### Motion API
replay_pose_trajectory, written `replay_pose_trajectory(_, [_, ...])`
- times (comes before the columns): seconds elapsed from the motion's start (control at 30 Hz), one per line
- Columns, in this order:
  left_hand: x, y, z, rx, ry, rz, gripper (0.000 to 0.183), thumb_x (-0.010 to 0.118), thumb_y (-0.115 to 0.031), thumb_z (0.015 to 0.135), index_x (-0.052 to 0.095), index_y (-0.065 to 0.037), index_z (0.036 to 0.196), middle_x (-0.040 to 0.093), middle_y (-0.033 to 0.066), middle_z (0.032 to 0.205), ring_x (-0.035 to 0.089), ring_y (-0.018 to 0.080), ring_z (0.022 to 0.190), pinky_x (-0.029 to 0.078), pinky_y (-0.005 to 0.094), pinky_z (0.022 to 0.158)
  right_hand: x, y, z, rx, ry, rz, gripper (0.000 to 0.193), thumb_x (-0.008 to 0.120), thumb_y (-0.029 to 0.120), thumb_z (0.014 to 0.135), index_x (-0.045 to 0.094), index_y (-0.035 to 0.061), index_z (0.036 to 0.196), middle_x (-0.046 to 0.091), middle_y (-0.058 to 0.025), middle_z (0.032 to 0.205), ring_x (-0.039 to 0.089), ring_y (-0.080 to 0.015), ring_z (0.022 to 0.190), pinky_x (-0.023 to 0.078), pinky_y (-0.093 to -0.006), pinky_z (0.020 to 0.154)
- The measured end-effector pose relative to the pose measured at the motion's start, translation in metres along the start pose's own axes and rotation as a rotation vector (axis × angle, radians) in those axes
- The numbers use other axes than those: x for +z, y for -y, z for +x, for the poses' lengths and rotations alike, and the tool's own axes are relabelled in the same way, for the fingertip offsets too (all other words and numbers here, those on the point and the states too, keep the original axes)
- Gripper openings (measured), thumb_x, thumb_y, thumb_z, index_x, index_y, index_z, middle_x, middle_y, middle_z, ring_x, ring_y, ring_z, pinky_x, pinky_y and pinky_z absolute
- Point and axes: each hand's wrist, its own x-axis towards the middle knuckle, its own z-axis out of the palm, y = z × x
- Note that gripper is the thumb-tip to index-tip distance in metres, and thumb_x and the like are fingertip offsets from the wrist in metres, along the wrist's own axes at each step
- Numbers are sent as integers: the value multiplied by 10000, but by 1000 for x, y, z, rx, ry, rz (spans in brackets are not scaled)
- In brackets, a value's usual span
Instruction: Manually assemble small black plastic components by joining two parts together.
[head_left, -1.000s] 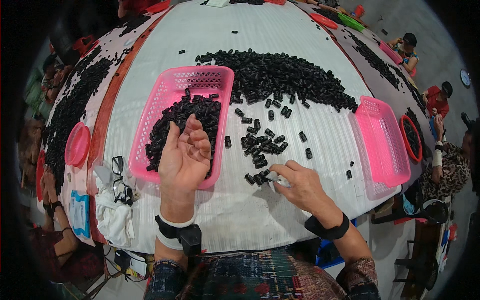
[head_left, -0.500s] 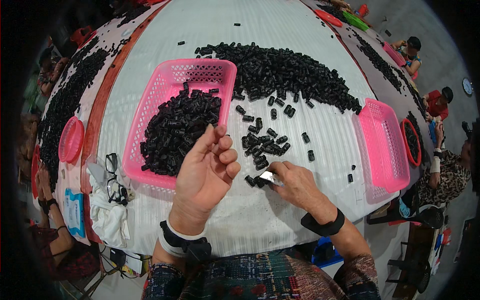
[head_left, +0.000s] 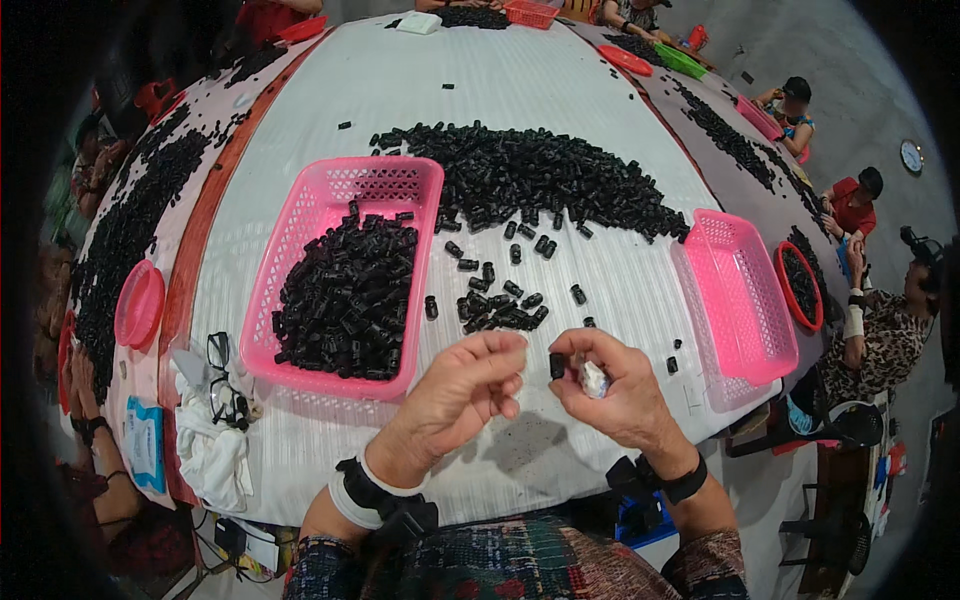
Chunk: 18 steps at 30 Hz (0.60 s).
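My right hand (head_left: pixel 618 392) is closed, pinching a small black barrel-shaped plastic piece (head_left: pixel 557 366) that looks like a cord lock. A white, crumpled-looking object (head_left: pixel 594 380), its kind unclear, sits in the same hand under the fingers. Just left of it, my left hand (head_left: pixel 462 385) has thumb and forefinger pressed together; whatever may be between the tips is too small to make out. Both hands hover over the near table edge. Beyond them lies a small cluster of black cord locks (head_left: pixel 500 312), with a long heap (head_left: pixel 540 175) of them farther off.
A pink basket (head_left: pixel 428 260) partly filled with cord locks stands at left; another pink basket (head_left: pixel 700 290) is at right. Glasses (head_left: pixel 228 395) rest on a white cloth (head_left: pixel 213 460) beside a blue packet (head_left: pixel 146 445). Other people (head_left: pixel 868 320) sit at neighbouring tables.
My right hand has lifted off the table with a cord lock. My left hand has moved from the basket's edge toward it. The view has shifted, showing more of the far table end.
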Motion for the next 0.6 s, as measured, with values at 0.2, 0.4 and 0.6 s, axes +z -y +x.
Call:
replay_pose_trajectory(0.2, [7, 13, -3, -36, 94, 91, 215, 606, -122, 818, 558, -22, 1001, 582, 35, 847, 548, 93, 715, 489, 239, 543, 5, -1, -9, -48, 39, 69, 340, 652, 23, 685, 537, 4, 1005, 566, -50, 784, 541, -88, 723, 445, -231, 648])
replay_pose_trajectory(0.4, [9, 13, -4, -25, 56, 116, 189, 584, -126, 834, 558, -21, 989, 588, 41, 832, 570, 101, 710, 499, 243, 557, 8, -1, -9, -187, -28, -72, 306, 643, -13, 676, 577, 3, 975, 554, -38, 748, 531, -100, 657, 429, -226, 596])
replay_pose_trajectory(0.6, [7, 14, -4, -40, 129, 24, 150, 565, -128, 848, 544, -28, 957, 584, 53, 797, 574, 101, 650, 500, 242, 541, 0, -3, -11, -197, 27, -3, 324, 652, 18, 675, 577, 4, 990, 545, -66, 767, 551, -137, 668, 441, -265, 603])
